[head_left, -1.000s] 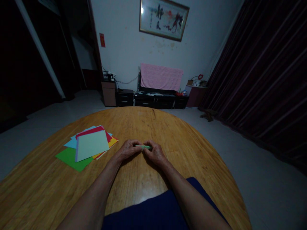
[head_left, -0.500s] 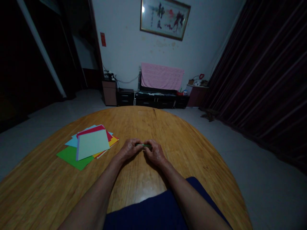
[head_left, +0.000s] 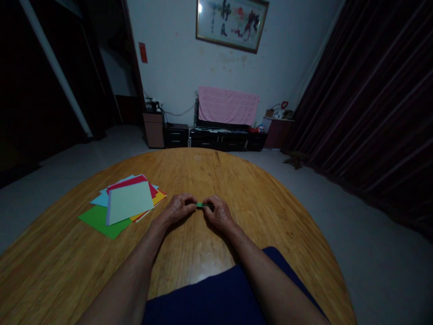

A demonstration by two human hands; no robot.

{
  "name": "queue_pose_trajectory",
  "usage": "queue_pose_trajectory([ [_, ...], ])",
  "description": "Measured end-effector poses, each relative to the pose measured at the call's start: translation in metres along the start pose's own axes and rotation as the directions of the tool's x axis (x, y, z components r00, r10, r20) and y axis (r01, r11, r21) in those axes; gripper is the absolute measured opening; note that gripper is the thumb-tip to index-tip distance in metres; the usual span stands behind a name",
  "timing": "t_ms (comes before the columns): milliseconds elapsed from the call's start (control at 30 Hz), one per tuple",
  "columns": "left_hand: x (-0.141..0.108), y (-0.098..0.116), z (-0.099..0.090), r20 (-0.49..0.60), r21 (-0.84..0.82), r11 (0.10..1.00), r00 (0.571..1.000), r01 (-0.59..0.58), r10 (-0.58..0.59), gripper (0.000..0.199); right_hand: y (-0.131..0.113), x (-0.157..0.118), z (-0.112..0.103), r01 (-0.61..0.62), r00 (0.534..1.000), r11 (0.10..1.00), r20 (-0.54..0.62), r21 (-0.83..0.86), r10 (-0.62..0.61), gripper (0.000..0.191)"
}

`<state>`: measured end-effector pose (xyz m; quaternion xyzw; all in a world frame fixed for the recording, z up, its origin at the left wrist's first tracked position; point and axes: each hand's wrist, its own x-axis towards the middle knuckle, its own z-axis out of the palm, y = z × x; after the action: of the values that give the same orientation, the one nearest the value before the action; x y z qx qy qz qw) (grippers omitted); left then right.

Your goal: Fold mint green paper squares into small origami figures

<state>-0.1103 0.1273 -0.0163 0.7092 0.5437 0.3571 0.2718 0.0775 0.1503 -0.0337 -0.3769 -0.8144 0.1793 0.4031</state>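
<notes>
Between my two hands is a small folded piece of green paper (head_left: 200, 205), only its middle showing. My left hand (head_left: 181, 206) pinches its left end between thumb and fingers. At the other end, the thumb and fingers of my right hand (head_left: 218, 211) close on it. Both hands are low over the wooden table (head_left: 189, 257); whether they rest on it I cannot tell. To the left of my left hand lies a loose stack of coloured paper sheets (head_left: 130, 203), a pale green one on top, with red, light blue, yellow and bright green edges sticking out.
The round table's far edge curves in front of a low black cabinet (head_left: 219, 141). A pink cloth (head_left: 228, 106) covers a screen on it. Dark curtains (head_left: 365, 122) hang at the right, and a framed picture (head_left: 232, 25) is on the wall.
My left hand has shifted slightly left, away from the right one, and more of the green paper shows between them. The view has tilted down a little.
</notes>
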Motion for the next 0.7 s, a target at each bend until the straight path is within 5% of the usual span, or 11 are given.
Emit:
queue_pose_trajectory([
  [467,0.006,-0.005,0.005,-0.05,0.012,0.999,0.998,-0.049,0.05,0.017,0.005,0.001,0.002,0.007,1.0,1.0,-0.005,-0.026,-0.007,0.013],
  [633,0.002,0.006,0.011,-0.069,-0.237,0.971,0.997,0.017,-0.034,0.011,-0.001,0.001,0.001,-0.002,1.0,0.996,0.015,0.094,0.001,0.014],
  [700,-0.002,0.015,0.012,-0.046,-0.455,0.885,0.99,0.1,-0.135,0.014,-0.004,0.003,0.002,-0.094,0.996,0.964,0.012,0.248,0.094,0.013],
])
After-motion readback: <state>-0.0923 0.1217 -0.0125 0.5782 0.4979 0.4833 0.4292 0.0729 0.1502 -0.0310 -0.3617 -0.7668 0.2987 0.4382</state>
